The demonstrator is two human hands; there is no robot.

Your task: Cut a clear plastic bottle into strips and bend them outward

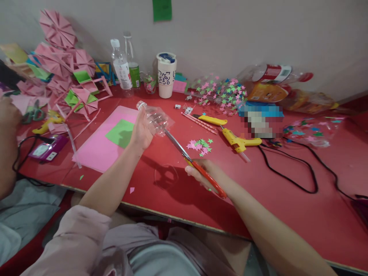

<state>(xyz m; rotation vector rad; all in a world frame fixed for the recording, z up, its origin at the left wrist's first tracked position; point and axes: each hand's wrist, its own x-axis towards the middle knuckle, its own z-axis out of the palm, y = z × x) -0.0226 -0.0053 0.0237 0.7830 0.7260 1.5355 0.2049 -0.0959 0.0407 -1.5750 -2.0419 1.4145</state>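
Note:
My left hand point(143, 129) is closed around the cut-off top of a clear plastic bottle point(156, 119), its neck pointing up and to the left. In my right hand point(205, 174) is a pair of scissors point(184, 151) with red-orange handles. The blade tips meet the bottle's cut edge; whether they bite into the plastic I cannot tell. Beneath, a thin clear plastic ring point(166, 177) lies on the red table. Pink and green paper stars point(200, 146) sit in a small pile beyond the scissors.
Pink sheets point(94, 147) with a green square point(120, 133) lie at left. A yellow glue gun point(238, 140), its black cord and a yellow cutter point(211, 120) are at right. Bottles point(122, 71) and a cream tumbler point(166, 78) stand along the wall. Another person's arm point(7, 142) is at far left.

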